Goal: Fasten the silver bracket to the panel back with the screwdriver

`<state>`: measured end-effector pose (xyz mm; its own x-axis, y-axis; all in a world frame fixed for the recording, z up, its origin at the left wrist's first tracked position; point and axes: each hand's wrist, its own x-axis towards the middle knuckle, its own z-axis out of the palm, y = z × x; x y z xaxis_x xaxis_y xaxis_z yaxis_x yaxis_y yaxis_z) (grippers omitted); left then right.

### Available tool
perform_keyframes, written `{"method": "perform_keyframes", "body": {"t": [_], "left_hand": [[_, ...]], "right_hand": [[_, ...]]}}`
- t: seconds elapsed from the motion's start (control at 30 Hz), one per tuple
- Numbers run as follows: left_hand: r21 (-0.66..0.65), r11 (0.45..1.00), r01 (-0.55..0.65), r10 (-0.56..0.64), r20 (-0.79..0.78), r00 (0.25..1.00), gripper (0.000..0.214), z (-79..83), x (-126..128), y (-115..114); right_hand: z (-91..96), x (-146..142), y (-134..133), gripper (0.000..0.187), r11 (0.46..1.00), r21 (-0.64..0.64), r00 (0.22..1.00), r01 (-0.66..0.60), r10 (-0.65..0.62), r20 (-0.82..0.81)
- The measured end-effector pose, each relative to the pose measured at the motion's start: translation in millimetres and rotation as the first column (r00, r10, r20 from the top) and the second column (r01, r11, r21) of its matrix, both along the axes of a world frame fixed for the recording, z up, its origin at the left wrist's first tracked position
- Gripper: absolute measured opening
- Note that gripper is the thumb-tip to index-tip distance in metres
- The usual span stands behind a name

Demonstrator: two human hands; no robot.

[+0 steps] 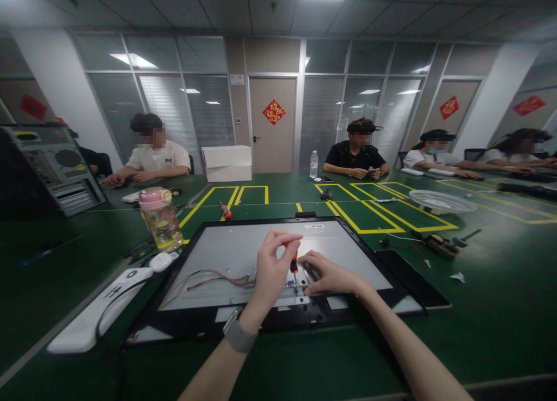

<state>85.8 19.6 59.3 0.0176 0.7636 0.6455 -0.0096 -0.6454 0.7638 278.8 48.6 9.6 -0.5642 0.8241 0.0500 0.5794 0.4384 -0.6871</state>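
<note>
A flat monitor panel [226, 250] lies face down on the green table, its grey metal back up inside a black frame. My left hand [270, 267] is closed around a small screwdriver [295, 266] with an orange-red and black handle, held upright with its tip on the panel's lower middle. My right hand [327, 273] rests beside the tip, fingers curled and pressed on the panel near a small board. Thin coloured wires [209, 278] trail across the panel to the left of my hands.
A pink-lidded bottle [160, 217], a white stand part [93, 317] with a black cable, a computer case [54, 169], a red-handled screwdriver [225, 211], a white fan grille [441, 202], a water bottle [314, 164] and a white box [227, 163] surround it. Several people sit at the far side.
</note>
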Motion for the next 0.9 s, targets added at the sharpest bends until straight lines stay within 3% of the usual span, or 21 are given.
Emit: {"method": "perform_keyframes", "body": {"t": [0.17, 0.33, 0.67, 0.9], "left_hand": [[-0.100, 0.994, 0.048, -0.048, 0.007, 0.999, 0.030, -1.0, -5, -1], [-0.031, 0.998, -0.055, 0.054, -0.007, 0.998, 0.015, -3.6, -10, 7], [-0.183, 0.981, 0.061, -0.052, 0.052, 0.997, 0.026, 2.0, -18, -5], [-0.034, 0.998, -0.051, 0.049, -0.066, 0.997, 0.016, 5.4, -20, -7]], "right_hand": [[-0.3, 0, 0, 0.069, 1.000, 0.006, 1.000, -0.010, 0.010, -0.008], [-1.0, 0, 1, 0.070, 1.000, -0.008, 1.000, -0.004, 0.004, -0.008], [6.0, -2, -3, 0.068, 1.000, -0.019, 1.000, 0.009, -0.009, 0.012], [7.3, -2, -3, 0.069, 1.000, -0.012, 1.000, -0.001, 0.001, 0.009]]}}
